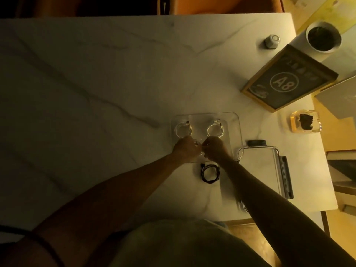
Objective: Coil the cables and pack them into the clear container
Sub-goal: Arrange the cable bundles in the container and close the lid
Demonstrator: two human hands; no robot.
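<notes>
The clear container (238, 130) lies on the marble table just past my hands. Two coiled white cables rest inside it, one at the far left (183, 130) and one at the far right (215, 130). My left hand (185, 149) and my right hand (215, 149) are close together over the container's near part, fingers closed. A short piece of a third white cable (198, 145) shows between them; the rest of it is hidden under the hands. A coiled black cable (210, 173) lies on the table in front of the container, between my forearms.
The clear lid (269, 170) with dark latches lies to the right of the container. A framed "A8" sign (289, 79), a white pot (323, 37), a small white cap (271, 41) and a glass block (304, 122) stand at the far right. The table edge runs close on the right.
</notes>
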